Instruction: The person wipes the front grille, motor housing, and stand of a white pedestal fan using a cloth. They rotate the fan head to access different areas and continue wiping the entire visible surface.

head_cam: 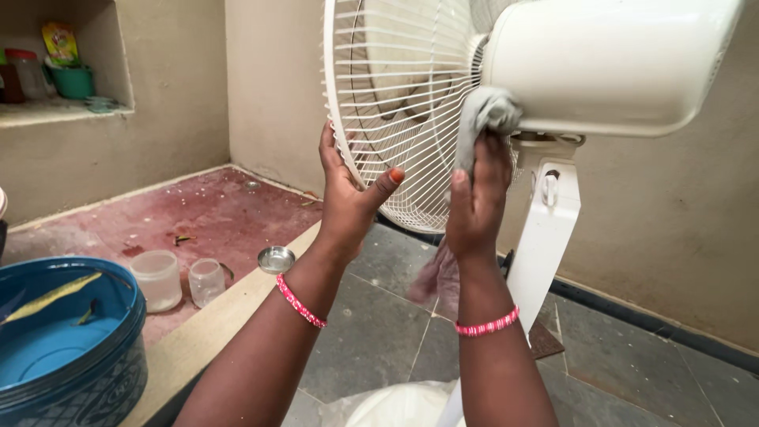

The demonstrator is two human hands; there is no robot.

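A white pedestal fan fills the upper middle, with its wire grille facing left and its motor housing to the right. My left hand grips the lower rim of the grille, thumb across the front. My right hand holds a grey cloth and presses it against the back of the grille where it meets the motor housing. The cloth's loose end hangs down behind my right wrist. Both wrists wear pink beaded bangles.
The fan's white stand rises from a grey tiled floor by a beige wall. To the left lie a blue tub, two clear plastic jars, a small steel bowl and a raised reddish floor area. A wall niche holds containers.
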